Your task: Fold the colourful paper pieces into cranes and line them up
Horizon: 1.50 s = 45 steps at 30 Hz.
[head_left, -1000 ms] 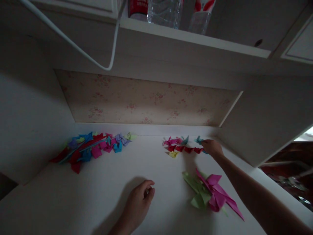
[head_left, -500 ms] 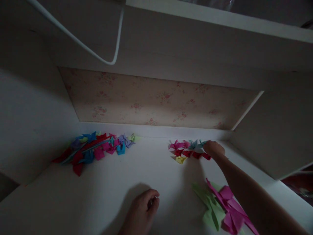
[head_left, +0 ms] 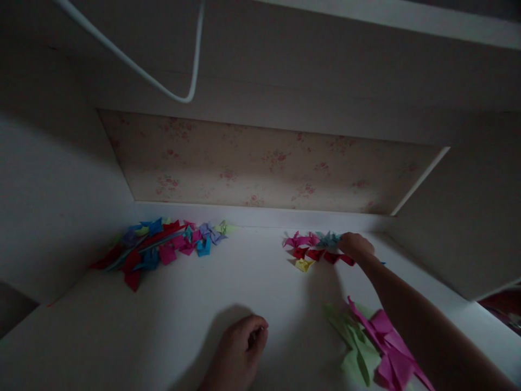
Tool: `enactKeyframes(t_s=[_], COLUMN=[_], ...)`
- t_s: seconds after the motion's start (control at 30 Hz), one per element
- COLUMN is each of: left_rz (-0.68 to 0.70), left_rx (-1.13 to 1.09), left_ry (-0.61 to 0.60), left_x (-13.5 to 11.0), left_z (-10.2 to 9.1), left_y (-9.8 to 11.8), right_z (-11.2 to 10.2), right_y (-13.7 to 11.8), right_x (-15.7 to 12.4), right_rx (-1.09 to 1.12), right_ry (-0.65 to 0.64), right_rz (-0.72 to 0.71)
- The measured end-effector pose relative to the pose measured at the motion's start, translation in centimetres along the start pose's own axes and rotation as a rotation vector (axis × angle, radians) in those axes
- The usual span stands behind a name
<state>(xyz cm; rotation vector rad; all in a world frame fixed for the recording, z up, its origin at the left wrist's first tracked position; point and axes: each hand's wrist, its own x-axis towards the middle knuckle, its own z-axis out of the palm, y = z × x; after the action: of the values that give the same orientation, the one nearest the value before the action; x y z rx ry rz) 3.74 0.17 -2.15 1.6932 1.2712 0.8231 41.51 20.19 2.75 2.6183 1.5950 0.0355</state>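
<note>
My right hand (head_left: 356, 245) reaches to the back right of the white surface, fingers pinched on a light-blue folded paper crane (head_left: 334, 239), partly hidden by the fingers. Left of it, in the same row, are another pale-blue crane (head_left: 324, 239) and pink cranes (head_left: 296, 239). In front lie several red folded papers (head_left: 316, 254) and a yellow one (head_left: 303, 264). Low in the middle, my left hand (head_left: 238, 347) rests loosely curled, thumb against fingers, and nothing shows in its hollow. Larger green (head_left: 358, 347) and magenta (head_left: 393, 347) folded papers lie beneath my right forearm.
A pile of many-coloured folded papers (head_left: 163, 247) lies at the back left. White side walls, a raised back edge (head_left: 260, 215) and a floral panel (head_left: 244, 163) enclose the surface. A white cable (head_left: 138, 76) hangs from above, near a shelf edge (head_left: 391, 16).
The light-blue crane at my right fingertips has shifted slightly left, closer to the neighbouring pale-blue one. My left hand stays almost still. The view has tilted slightly.
</note>
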Motion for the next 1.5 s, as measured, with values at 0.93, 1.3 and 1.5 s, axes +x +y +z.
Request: enactKeyframes(t_s=[0.93, 1.3, 1.5], left_rz=[-0.007, 0.117, 0.134], left_rx=[-0.050, -0.038, -0.042], left_ry=[-0.022, 0.026, 0.014], left_x=[-0.6, -0.9, -0.7], left_z=[-0.4, -0.8, -0.8], left_y=[1.2, 1.2, 0.6], right_z=[-3.6, 2.1, 2.9], right_y=[1.5, -11.7, -12.5], right_x=[-15.9, -31.6, -31.6], right_rx=[0.515, 1.250, 1.257], right_ry=[0.280, -0.293, -0.281], right_rz=[-0.275, -0.610, -0.705])
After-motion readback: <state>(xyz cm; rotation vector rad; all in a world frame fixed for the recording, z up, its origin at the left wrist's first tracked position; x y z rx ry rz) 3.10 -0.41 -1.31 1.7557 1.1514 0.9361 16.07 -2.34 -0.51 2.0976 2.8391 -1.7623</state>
